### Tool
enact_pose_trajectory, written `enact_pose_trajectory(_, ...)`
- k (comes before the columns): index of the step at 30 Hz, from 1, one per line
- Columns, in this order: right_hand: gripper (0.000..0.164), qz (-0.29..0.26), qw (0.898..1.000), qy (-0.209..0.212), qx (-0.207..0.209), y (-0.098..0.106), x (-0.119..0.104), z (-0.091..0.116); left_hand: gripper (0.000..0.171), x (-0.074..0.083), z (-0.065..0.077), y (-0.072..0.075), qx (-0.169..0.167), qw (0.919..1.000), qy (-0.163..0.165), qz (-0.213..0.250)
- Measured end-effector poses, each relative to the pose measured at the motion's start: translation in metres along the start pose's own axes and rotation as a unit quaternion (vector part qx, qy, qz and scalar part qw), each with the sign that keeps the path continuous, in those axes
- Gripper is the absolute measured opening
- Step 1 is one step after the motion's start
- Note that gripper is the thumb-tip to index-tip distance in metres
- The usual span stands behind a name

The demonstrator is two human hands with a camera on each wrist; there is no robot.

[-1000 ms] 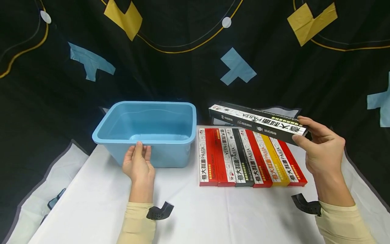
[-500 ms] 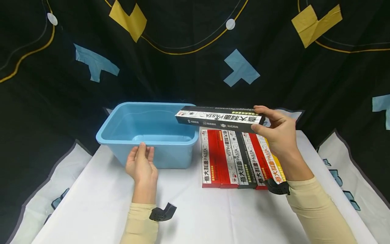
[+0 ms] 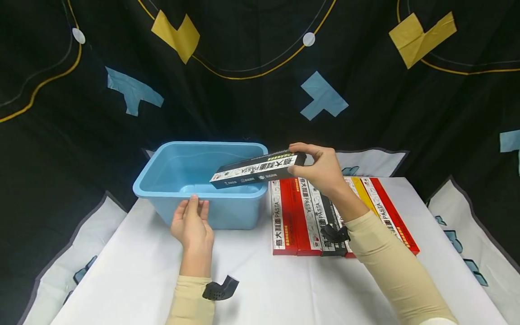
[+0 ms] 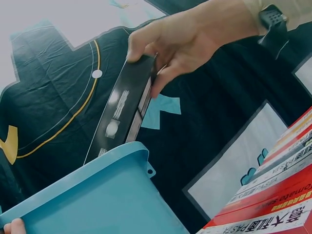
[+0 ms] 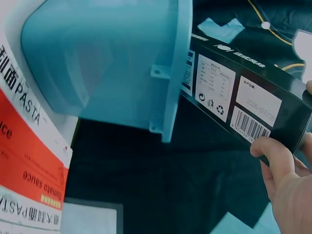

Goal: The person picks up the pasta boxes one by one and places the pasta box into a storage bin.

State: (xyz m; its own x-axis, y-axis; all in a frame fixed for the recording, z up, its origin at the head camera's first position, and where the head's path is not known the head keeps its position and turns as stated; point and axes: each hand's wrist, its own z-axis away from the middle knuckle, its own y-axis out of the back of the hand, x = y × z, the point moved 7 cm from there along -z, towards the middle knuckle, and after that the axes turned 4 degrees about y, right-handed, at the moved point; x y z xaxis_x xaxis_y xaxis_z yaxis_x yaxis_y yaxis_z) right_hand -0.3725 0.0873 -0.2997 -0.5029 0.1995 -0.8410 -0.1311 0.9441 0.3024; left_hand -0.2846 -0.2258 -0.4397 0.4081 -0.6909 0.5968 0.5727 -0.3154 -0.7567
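My right hand [image 3: 318, 167] grips one end of a long black pasta box [image 3: 256, 170], with a white lettered strip along its side. The box's far end tilts down over the opening of a light blue plastic tub [image 3: 231, 212]. In the right wrist view the pasta box [image 5: 234, 90] shows its barcode and printed labels, with fingers at its near end. My left hand [image 3: 192, 223] pinches the tub's front rim, thumb on top and fingers beneath. Only a bit of that left hand [image 4: 15, 227] shows in the left wrist view.
To the right of the tub, several pasta boxes [image 3: 288, 216] in red, black and yellow lie side by side on the white-covered table [image 3: 260, 289]. My right forearm [image 3: 390, 257] passes over them. A black curtain [image 3: 252, 104] with taped shapes hangs behind.
My right hand has carried the black pasta box leftward from above the row of boxes to over the tub, its front end now dipping lower. The left hand has stayed at the rim.
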Motion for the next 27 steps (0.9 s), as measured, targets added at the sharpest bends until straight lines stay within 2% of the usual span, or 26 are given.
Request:
enact_pose_trajectory(6, 0.036, 0.053, 0.998, -0.027, -0.014, -0.025, 0.005, -0.017, 0.030, 0.002, -0.001, 0.001, 0.003, 1.0000, 0.003, 0.008)
enact_pose_trajectory(14, 0.042, 0.075, 0.993, -0.080, -0.035, -0.056, 0.025, -0.032, 0.029, 0.002, 0.002, 0.002, 0.002, 0.9999, 0.009, -0.003)
enact_pose_trajectory(20, 0.050, 0.099, 0.990, -0.076, -0.070, -0.077, 0.031, -0.042, 0.034, 0.003, 0.002, 0.004, 0.002, 1.0000, 0.006, 0.001)
enact_pose_trajectory(27, 0.060, 0.133, 0.982, -0.075, -0.114, -0.090, 0.035, -0.059, 0.034, 0.003, 0.002, 0.003, -0.002, 1.0000, 0.005, 0.004)
